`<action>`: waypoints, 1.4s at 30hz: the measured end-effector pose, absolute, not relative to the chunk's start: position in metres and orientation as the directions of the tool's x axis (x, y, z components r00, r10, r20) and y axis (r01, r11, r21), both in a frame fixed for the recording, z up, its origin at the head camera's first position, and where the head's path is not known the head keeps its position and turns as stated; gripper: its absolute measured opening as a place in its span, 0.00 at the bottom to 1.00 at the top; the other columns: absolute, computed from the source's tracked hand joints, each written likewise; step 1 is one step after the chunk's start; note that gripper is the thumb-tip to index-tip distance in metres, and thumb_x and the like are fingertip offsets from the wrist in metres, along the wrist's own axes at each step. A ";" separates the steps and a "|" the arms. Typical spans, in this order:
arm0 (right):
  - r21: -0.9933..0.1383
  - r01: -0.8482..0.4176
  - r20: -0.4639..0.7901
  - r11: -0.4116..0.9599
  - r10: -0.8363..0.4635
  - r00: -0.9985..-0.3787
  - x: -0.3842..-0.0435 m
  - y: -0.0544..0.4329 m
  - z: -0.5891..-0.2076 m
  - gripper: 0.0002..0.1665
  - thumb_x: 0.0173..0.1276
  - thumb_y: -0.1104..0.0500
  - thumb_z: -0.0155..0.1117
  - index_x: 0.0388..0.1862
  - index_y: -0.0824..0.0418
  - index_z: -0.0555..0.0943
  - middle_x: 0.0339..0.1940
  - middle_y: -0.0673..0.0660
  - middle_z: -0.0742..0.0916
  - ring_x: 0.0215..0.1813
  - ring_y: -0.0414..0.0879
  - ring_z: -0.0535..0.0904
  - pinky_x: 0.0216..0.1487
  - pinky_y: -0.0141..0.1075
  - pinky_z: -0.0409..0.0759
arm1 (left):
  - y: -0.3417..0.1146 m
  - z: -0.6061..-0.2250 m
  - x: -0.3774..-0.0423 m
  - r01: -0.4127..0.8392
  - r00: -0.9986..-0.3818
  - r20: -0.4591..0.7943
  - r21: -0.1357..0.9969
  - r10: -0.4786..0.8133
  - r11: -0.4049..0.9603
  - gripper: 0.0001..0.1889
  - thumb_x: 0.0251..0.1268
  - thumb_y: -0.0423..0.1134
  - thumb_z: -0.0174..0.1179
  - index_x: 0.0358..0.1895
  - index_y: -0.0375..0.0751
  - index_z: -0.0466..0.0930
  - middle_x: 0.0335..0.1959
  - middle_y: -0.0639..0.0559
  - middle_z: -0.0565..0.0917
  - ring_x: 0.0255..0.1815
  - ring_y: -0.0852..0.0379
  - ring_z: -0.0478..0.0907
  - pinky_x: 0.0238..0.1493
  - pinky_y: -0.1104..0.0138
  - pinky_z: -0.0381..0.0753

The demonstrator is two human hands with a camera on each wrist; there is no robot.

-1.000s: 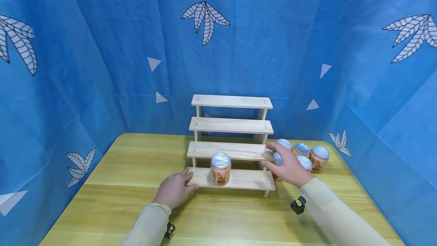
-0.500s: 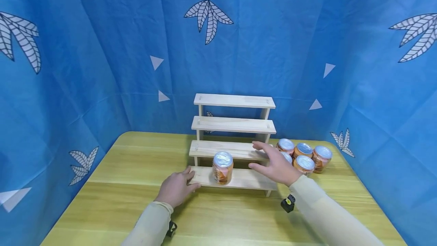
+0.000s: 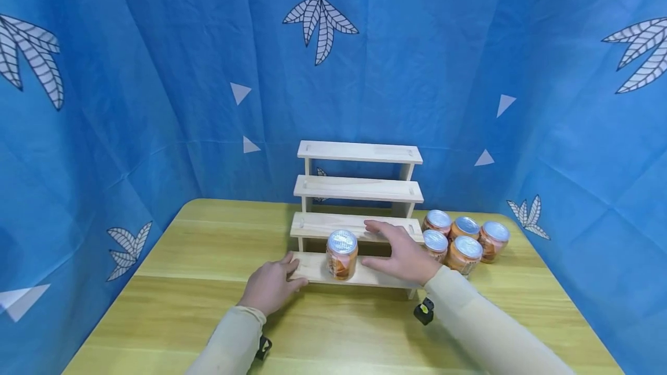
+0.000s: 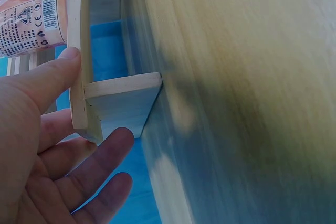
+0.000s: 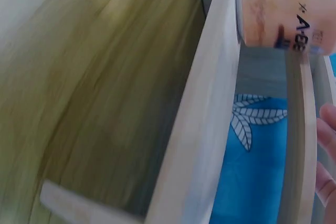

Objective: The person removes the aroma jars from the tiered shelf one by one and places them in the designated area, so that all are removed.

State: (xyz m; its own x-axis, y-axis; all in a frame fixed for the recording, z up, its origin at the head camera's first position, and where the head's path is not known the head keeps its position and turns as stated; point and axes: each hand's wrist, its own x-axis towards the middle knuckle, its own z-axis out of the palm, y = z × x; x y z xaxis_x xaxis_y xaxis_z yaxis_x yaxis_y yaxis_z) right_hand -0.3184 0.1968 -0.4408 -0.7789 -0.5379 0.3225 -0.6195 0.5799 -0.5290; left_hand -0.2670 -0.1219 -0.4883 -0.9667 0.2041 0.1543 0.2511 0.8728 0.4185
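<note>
A wooden four-step display rack (image 3: 359, 188) stands on the table. One can (image 3: 341, 255) with a silver lid and an orange-pink label sits upright on its lowest step, left of the middle. My left hand (image 3: 268, 287) grips the left end of that step; in the left wrist view the thumb presses the front edge and fingers curl round the end. Just right of the can, my right hand (image 3: 400, 253) hovers over the lower steps, thumb and fingers spread, holding nothing. Only a few right fingertips (image 5: 325, 129) show in the right wrist view, apart from the can.
Several similar cans (image 3: 465, 253) stand in a cluster right of the rack, close behind my right hand. The wooden table (image 3: 219, 247) reaches a blue patterned curtain (image 3: 443, 62) at the back and both sides.
My right hand has moved left, from beside the can cluster to near the can on the step. The left hand stays at the rack's end. The head view has shifted slightly.
</note>
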 end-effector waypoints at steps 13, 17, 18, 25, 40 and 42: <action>-0.529 -0.655 0.320 0.539 -0.589 -0.742 -0.319 0.173 -0.445 0.51 0.62 0.36 0.72 0.77 0.55 0.65 0.69 0.50 0.79 0.69 0.49 0.72 0.69 0.56 0.70 | -0.122 -0.488 -0.268 0.259 -0.964 0.167 0.403 0.208 0.878 0.31 0.62 0.58 0.68 0.62 0.40 0.81 0.69 0.39 0.74 0.23 0.49 0.81 0.53 0.49 0.85; -0.512 -0.679 0.332 0.526 -0.608 -0.721 -0.317 0.164 -0.444 0.50 0.63 0.38 0.72 0.77 0.58 0.66 0.69 0.53 0.79 0.70 0.51 0.72 0.69 0.56 0.69 | -0.122 -0.489 -0.267 0.256 -0.965 0.163 0.415 0.206 0.873 0.31 0.62 0.57 0.68 0.62 0.40 0.81 0.69 0.39 0.74 0.16 0.53 0.75 0.43 0.53 0.87; -0.504 -0.686 0.335 0.526 -0.613 -0.716 -0.318 0.162 -0.445 0.50 0.63 0.38 0.72 0.77 0.59 0.66 0.68 0.53 0.79 0.69 0.51 0.73 0.70 0.56 0.69 | -0.122 -0.489 -0.267 0.254 -0.966 0.161 0.416 0.204 0.873 0.31 0.62 0.57 0.68 0.62 0.40 0.81 0.69 0.39 0.73 0.16 0.53 0.74 0.43 0.53 0.88; -0.449 -0.698 0.363 0.558 -0.600 -0.713 -0.319 0.148 -0.449 0.52 0.59 0.37 0.76 0.75 0.59 0.67 0.65 0.51 0.81 0.68 0.49 0.74 0.69 0.53 0.67 | -0.122 -0.488 -0.268 0.262 -0.962 0.179 0.395 0.206 0.881 0.31 0.62 0.58 0.68 0.61 0.40 0.81 0.68 0.39 0.75 0.54 0.34 0.82 0.55 0.48 0.83; -0.585 -0.551 0.311 0.595 -0.463 -0.830 -0.313 0.153 -0.449 0.48 0.51 0.40 0.83 0.69 0.52 0.74 0.59 0.50 0.83 0.60 0.50 0.75 0.61 0.52 0.77 | -0.122 -0.490 -0.268 0.261 -0.963 0.168 0.416 0.209 0.871 0.31 0.63 0.58 0.67 0.62 0.40 0.81 0.69 0.39 0.74 0.26 0.48 0.84 0.45 0.54 0.87; -0.588 -0.539 0.306 0.603 -0.451 -0.838 -0.313 0.158 -0.449 0.48 0.51 0.40 0.82 0.69 0.51 0.74 0.58 0.50 0.83 0.59 0.50 0.76 0.59 0.51 0.78 | -0.123 -0.491 -0.269 0.260 -0.964 0.167 0.417 0.207 0.871 0.31 0.63 0.58 0.67 0.63 0.40 0.81 0.69 0.40 0.74 0.15 0.56 0.72 0.40 0.57 0.87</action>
State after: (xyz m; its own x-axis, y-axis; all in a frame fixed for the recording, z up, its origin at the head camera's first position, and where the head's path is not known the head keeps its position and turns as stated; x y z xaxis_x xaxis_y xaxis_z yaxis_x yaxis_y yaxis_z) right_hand -0.3131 0.1579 -0.4489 -0.8385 -0.4508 0.3062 -0.5390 0.6029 -0.5882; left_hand -0.2688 -0.1232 -0.4909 -0.9639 0.2074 0.1672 0.2597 0.8712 0.4167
